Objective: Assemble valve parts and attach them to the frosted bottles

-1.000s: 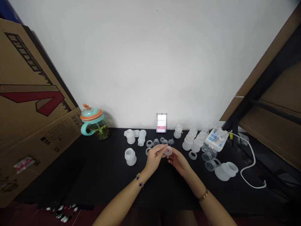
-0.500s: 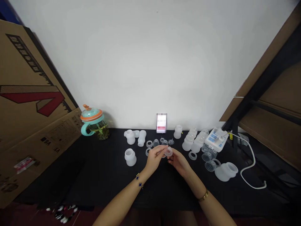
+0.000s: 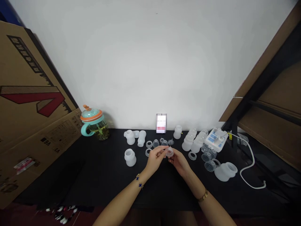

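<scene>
In the middle of the black table, my left hand (image 3: 155,157) pinches a translucent bottle collar ring (image 3: 169,153) between thumb and fingers. My right hand (image 3: 179,162) grips the same ring from the other side, its fingers curled around the edge. Something small and clear seems to stick up from the ring, but I cannot make out what. Just beyond the fingers are a clear dome cap (image 3: 155,143) and a bottle nipple (image 3: 170,142). Two loose collar rings, one of them the near ring (image 3: 148,152), lie left of my left hand.
White bottle bodies stand left, including one nearer bottle (image 3: 130,157). Assembled bottles (image 3: 191,141), clear caps (image 3: 209,165) and a tilted bottle (image 3: 225,171) are at right. A power strip (image 3: 216,139) trails a white cable. A tea jug (image 3: 95,122), phone (image 3: 161,123) and cardboard box (image 3: 35,100) stand around.
Both hands stay together on the collar ring, which has shifted very slightly to the right. The things on the table stay in place.
</scene>
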Available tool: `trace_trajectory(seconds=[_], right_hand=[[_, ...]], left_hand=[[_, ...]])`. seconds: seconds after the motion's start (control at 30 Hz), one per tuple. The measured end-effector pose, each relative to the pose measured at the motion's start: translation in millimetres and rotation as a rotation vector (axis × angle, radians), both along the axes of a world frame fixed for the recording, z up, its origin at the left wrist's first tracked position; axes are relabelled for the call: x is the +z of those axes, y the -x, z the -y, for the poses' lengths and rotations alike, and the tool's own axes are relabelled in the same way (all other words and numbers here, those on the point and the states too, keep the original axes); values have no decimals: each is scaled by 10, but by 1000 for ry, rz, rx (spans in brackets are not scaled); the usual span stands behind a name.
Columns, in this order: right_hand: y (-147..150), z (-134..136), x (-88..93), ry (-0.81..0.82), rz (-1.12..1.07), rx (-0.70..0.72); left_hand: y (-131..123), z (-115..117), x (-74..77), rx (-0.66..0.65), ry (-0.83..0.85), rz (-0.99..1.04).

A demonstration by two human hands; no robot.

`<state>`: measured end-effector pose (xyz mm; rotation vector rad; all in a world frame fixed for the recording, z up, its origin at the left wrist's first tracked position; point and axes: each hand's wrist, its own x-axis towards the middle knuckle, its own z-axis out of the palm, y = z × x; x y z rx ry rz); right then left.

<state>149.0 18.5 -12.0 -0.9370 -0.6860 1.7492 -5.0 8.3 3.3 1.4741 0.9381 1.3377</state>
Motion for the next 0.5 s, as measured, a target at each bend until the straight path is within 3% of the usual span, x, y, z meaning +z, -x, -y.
trace_trajectory(seconds=[0.5], right_hand=[[6, -2, 0, -90, 47, -62]], left_hand=[[-48, 9, -106, 11, 40, 6]])
